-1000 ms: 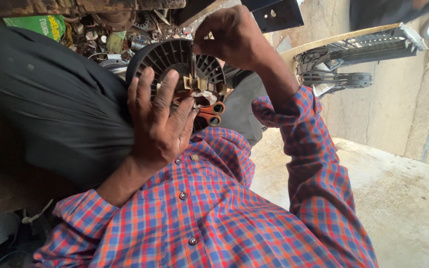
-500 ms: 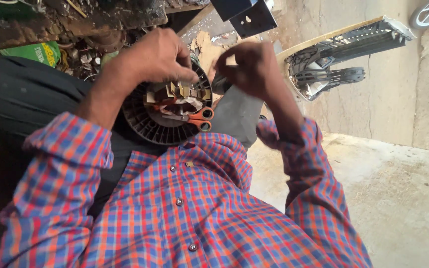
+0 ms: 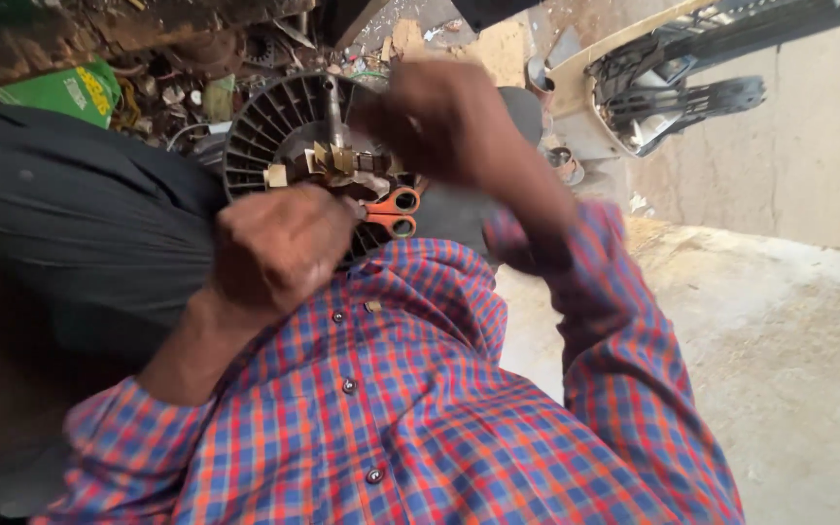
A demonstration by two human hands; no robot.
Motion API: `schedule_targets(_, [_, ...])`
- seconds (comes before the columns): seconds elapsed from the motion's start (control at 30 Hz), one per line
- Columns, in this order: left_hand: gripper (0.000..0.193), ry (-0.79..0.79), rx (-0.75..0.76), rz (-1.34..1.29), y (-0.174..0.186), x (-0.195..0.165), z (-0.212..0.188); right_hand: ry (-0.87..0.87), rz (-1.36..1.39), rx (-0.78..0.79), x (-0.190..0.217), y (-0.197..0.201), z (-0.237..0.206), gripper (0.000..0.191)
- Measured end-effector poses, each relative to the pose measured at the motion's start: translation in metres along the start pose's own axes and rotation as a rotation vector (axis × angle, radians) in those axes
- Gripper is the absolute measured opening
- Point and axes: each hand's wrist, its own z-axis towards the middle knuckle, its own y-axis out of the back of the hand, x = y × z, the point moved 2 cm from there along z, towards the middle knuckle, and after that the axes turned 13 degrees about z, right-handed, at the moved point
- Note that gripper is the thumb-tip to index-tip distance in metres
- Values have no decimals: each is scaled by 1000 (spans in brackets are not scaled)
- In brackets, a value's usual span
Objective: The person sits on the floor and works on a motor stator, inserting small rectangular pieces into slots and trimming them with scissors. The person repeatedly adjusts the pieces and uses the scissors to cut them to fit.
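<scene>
Your left hand is a closed fist, pressed on the near edge of the round black part. You cannot tell what is inside the fist. Your right hand is blurry. It sits on the right side of the part, with its fingers curled together, and you cannot tell what it grips. The part has ribs all around and brass bits in the middle. It rests on your lap, on the dark cloth, just past your checked shirt. Orange scissor handles poke out between your hands, touching the part. A green packet lies far left among scrap. A pale frame stands far right by the wall.
</scene>
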Motion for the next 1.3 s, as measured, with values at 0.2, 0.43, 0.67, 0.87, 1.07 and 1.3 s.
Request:
schedule_targets(0.2, [7,320,-173,-298,-11,32,4,-330,555,-146,-98,-50,-16,11])
schedule_targets(0.43, [64,216,127,-444,-12,46,29,-758,1957,-989,-93,-64,-55,14])
schedule_targets(0.67, [79,297,259,-450,-18,40,21,-143,1716,-713,-53,-115,-77,30])
schedule_targets(0.87, [62,281,255,-290,-23,34,24,-336,1099,-635,-37,-124,-87,42])
schedule_targets(1.07, [75,295,315,-340,-21,37,10,-260,1070,-597,-32,-115,-72,38])
schedule_targets(1.3, [63,230,91,-209,-7,9,-33,-86,785,-479,-6,-104,-83,41])
